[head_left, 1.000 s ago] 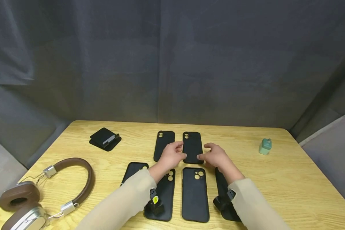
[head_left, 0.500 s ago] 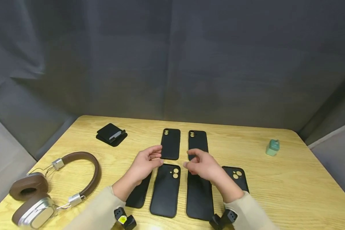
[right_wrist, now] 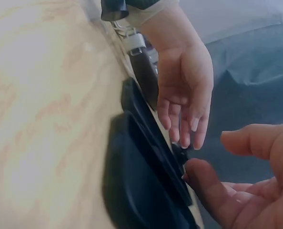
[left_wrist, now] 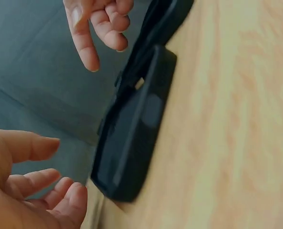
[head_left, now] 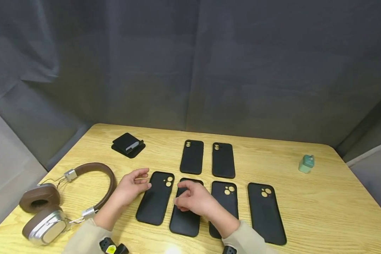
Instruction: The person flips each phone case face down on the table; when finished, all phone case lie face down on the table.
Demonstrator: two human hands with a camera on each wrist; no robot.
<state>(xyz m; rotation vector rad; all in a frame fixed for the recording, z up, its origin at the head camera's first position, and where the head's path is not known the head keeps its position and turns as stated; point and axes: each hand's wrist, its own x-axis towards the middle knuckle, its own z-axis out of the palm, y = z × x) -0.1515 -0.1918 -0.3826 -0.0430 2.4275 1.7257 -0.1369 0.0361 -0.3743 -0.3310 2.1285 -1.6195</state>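
Observation:
Black phone cases lie on the wooden table in two rows, their camera cutouts at the far end. My left hand is at the left side of the leftmost front case, fingers spread and loosely bent. Over the second front case hovers my right hand, covering part of it, thumb and index finger apart. A third front case is partly behind the right forearm; another case lies right of it. Two more, a left one and a right one, form the back row. Neither hand holds anything.
Brown headphones lie at the left, close to the left forearm. A black folding stand is at the back left. Toward the right edge sits a small green box-shaped item. A dark curtain hangs behind the table.
Both hands have moved from the back row, leftward and toward the body, over the front-left cases. The head view has shifted a little. The cases keep their two-row layout.

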